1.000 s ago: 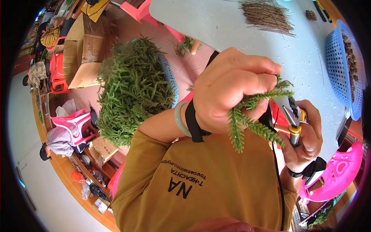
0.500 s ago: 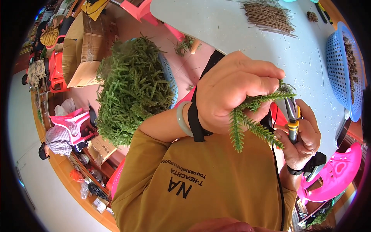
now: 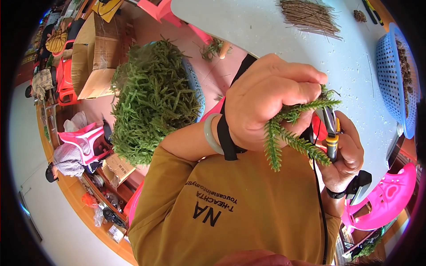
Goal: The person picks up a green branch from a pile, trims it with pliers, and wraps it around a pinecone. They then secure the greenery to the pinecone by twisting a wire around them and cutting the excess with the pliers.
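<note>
My left hand point(image 3: 266, 95) is closed round a green artificial pine sprig point(image 3: 304, 150), whose needle-covered branches fan out below and to the right of my fingers. A thin dark wire end curls out at the sprig's upper right. My right hand point(image 3: 348, 162) grips pliers point(image 3: 332, 144) with yellow-and-grey handles. Their metal jaws point up against the sprig near its joined end, beside my left fingertips. Whether the jaws are closed on a wire is hidden by the branches.
Left of me, a blue basket point(image 3: 194, 84) is heaped with green sprigs point(image 3: 153, 102). On the pale table point(image 3: 239, 22) lie thin brown sticks point(image 3: 310, 17) and a pine cone point(image 3: 359, 16). A blue basket of cones point(image 3: 390, 84) stands at the right, a pink chair point(image 3: 388, 197) below it.
My right hand and the pliers have shifted slightly left, the pliers now tilted a little differently. My left hand keeps the sprig in nearly the same place.
</note>
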Motion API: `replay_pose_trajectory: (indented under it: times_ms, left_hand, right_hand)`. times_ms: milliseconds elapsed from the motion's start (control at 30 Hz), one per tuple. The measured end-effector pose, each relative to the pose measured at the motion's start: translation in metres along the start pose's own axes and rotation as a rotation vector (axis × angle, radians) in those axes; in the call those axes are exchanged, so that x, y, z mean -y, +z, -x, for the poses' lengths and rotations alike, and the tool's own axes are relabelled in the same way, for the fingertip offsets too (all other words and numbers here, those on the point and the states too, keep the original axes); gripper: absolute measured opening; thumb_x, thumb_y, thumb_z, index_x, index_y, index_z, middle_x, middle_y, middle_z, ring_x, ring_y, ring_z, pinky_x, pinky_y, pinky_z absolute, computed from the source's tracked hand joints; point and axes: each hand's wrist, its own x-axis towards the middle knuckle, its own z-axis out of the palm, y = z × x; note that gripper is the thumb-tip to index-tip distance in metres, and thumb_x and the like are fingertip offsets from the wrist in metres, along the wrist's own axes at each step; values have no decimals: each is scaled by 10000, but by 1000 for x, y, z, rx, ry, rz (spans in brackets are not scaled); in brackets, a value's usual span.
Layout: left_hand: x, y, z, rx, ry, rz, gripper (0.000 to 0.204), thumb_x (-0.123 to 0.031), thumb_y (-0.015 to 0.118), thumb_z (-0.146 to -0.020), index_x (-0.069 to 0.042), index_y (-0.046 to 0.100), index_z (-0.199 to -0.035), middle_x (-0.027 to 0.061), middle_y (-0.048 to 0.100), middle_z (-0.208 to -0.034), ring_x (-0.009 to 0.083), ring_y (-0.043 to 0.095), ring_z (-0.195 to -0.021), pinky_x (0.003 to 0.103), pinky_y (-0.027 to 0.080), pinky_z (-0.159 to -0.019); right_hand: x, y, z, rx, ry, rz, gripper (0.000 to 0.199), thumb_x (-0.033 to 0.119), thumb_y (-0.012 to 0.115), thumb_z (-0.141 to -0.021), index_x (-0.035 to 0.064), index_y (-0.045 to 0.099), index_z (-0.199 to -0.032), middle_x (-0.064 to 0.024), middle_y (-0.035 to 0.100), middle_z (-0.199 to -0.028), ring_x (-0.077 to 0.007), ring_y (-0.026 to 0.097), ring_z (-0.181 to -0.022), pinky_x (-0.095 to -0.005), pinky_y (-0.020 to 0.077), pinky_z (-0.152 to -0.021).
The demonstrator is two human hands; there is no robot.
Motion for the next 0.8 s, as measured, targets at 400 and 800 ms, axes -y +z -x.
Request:
replay_pose_trajectory:
  times_ms: [400,800]
  left_hand:
    - [-3,16,2,-150,-136,70,251,46,674,-740,-39,593,-962,151,650,-1006,183,584,-679,283,462,-609]
    - [-18,-15,-25,126,-1131,790,173,-21,652,-801,28,552,-933,201,660,-929,219,664,-845,263,509,-604]
  right_hand:
    - [-4,-4,-2,58,-18,-92,253,53,801,-647,-35,624,-805,-247,618,-1055,-253,624,-856,-329,471,-773]
    - [-32,-36,-20,243,-65,-205,312,120,840,-616,-36,627,-782,-225,647,-980,-241,625,-821,-310,470,-733]
